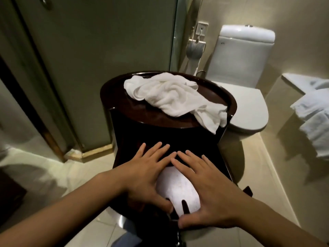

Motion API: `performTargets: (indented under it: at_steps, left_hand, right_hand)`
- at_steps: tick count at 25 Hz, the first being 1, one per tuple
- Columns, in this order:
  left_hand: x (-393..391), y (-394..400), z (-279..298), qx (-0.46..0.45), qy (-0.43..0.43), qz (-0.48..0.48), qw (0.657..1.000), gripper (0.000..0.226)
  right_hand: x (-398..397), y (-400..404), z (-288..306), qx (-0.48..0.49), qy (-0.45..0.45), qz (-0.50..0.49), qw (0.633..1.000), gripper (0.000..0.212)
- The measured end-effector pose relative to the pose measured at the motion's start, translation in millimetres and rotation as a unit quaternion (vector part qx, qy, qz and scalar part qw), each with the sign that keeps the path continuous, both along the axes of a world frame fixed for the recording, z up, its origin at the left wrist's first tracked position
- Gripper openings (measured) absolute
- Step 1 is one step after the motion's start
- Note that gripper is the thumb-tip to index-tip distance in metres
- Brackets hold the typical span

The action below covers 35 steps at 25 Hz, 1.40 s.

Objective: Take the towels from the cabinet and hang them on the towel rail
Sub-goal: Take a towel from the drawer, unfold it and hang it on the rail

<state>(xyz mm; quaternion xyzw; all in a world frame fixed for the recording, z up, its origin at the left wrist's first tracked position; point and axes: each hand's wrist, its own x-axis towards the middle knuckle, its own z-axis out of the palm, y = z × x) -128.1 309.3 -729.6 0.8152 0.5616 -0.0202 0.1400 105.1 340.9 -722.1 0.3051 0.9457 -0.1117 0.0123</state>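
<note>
A crumpled white towel point(170, 97) lies on top of the round dark wooden cabinet point(124, 125), with one corner hanging over the right front edge. My left hand point(142, 173) and my right hand point(204, 184) lie flat against the cabinet's curved front, fingers spread, index fingertips nearly touching. Neither hand holds anything. Between the hands shows a pale oval patch point(176, 189) on the glossy front; I cannot tell whether it is a reflection or an object. The cabinet's inside is hidden.
A white toilet point(245, 104) stands just behind and right of the cabinet. White towels point(313, 125) hang at the right edge by a ledge. A frosted glass shower door point(98, 59) is behind left, and a toilet-paper holder point(195, 49) is on the wall.
</note>
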Motion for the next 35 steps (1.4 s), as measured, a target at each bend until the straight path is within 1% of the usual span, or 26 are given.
performTargets:
  at_steps: [1,3,6,8,10,14,17,20,21,23,25,28,30,35]
  left_hand:
    - [4,-9,-2,-0.009,-0.012,-0.013,1.0,0.128]
    - [11,-27,-7,-0.021,-0.007,-0.04,0.999,0.128]
    - [15,-39,-15,0.004,0.046,-0.05,0.998,0.129]
    - [14,-30,-15,0.052,0.074,-0.038,0.995,0.13]
    - [10,-12,-14,0.113,0.108,-0.02,0.987,0.131]
    - [-6,32,-21,0.177,0.132,0.061,0.973,0.129]
    - [-13,63,-24,0.171,0.125,0.102,0.972,0.121]
    - [-15,83,-26,0.155,0.102,0.124,0.975,0.104]
    - [-14,86,-29,0.169,0.11,0.132,0.97,0.099]
    - [-7,89,-35,0.224,0.162,0.143,0.95,0.092]
    - [-3,94,-38,0.257,0.193,0.149,0.935,0.09]
    - [-1,109,-38,0.253,0.185,0.169,0.935,0.088]
    - [-1,115,-38,0.249,0.196,0.179,0.931,0.088]
    - [-2,119,-39,0.262,0.196,0.169,0.93,0.083]
  right_hand:
    - [2,-8,-4,-0.001,-0.006,0.006,1.0,0.122]
    - [8,-21,-15,0.016,-0.02,0.015,1.0,0.124]
    - [13,-29,-33,0.051,-0.025,-0.008,0.998,0.125]
    - [12,-20,-37,0.072,-0.015,-0.029,0.997,0.126]
    - [5,-2,-35,0.116,-0.008,-0.045,0.992,0.125]
    - [-22,44,-37,0.186,-0.005,-0.099,0.977,0.12]
    - [-40,76,-39,0.204,-0.004,-0.126,0.971,0.116]
    - [-50,100,-45,0.2,-0.01,-0.135,0.97,0.107]
    - [-53,104,-48,0.204,-0.012,-0.136,0.969,0.105]
    - [-56,113,-51,0.221,-0.004,-0.142,0.965,0.102]
    - [-59,121,-52,0.23,0.003,-0.151,0.962,0.1]
    - [-67,131,-55,0.25,-0.005,-0.184,0.951,0.098]
    - [-72,135,-59,0.259,0.001,-0.201,0.945,0.097]
    - [-72,141,-64,0.276,0.023,-0.203,0.939,0.095]
